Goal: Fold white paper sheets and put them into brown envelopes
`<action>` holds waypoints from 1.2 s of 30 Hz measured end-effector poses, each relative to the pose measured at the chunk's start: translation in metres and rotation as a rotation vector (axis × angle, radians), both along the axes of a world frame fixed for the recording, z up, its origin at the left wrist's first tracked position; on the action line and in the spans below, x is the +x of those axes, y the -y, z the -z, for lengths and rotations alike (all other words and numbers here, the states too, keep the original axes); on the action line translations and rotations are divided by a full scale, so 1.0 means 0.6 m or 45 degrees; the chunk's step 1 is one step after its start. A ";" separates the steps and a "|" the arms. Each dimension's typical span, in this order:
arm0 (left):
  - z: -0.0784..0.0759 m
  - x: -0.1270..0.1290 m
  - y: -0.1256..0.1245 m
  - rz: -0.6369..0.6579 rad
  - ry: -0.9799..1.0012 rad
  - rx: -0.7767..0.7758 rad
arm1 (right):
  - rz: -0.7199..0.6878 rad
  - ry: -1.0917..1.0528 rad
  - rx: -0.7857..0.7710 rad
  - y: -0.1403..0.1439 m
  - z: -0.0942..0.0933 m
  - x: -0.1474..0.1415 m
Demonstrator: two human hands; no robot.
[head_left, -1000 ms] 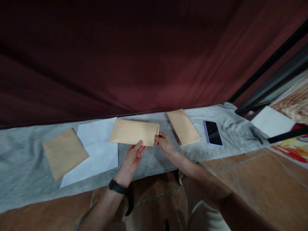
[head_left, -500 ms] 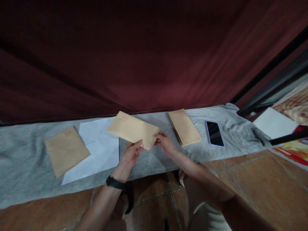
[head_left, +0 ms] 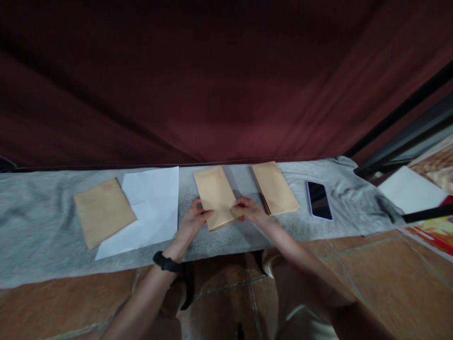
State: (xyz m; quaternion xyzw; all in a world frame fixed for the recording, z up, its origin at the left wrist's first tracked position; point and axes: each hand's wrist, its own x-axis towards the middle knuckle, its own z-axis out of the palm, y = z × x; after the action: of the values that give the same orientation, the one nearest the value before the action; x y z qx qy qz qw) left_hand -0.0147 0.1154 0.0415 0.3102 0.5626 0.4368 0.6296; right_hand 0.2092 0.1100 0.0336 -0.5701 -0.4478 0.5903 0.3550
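Two hands [head_left: 219, 217] on flat tan envelope [head_left: 215, 196]

Most likely a room in a home, put to use for paperwork on the floor. Terracotta floor tiles [head_left: 371, 283] with pale grout lines underfoot. A grey cloth [head_left: 35, 226] spread flat over them as a work surface, crumpled at its right end. A dark red curtain [head_left: 212, 85] hanging in folds right behind it. At far right, a dark metal frame [head_left: 406, 127], a patterned, colourful fabric [head_left: 435, 231] and a white sheet [head_left: 406, 191]. Brown envelopes [head_left: 274, 186], white paper [head_left: 152, 203] and a phone [head_left: 319, 200] laid out on the cloth. No office furniture in sight.
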 end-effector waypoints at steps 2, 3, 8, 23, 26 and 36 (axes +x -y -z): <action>0.010 0.000 -0.002 0.038 -0.085 -0.022 | -0.067 0.218 0.069 0.006 0.009 0.002; 0.013 -0.001 -0.002 0.068 -0.123 -0.036 | -0.097 0.335 0.115 0.010 0.013 0.004; 0.022 -0.013 -0.001 0.215 -0.178 -0.027 | -0.072 0.708 0.331 0.025 0.013 0.009; 0.026 0.066 -0.056 0.610 -1.507 1.106 | -0.499 1.295 0.894 0.056 0.051 -0.045; 0.042 0.076 -0.076 0.682 -1.521 1.096 | -0.497 1.304 0.900 0.053 0.049 -0.043; 0.056 0.074 -0.185 0.968 -1.836 1.070 | -0.506 1.296 0.953 0.055 0.057 -0.035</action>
State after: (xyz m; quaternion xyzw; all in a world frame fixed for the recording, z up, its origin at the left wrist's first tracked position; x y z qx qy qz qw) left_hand 0.0297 0.2265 0.0079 0.8755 0.4741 0.0695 0.0629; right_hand 0.1881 0.0772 -0.0005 -0.5225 -0.8312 0.1059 0.1577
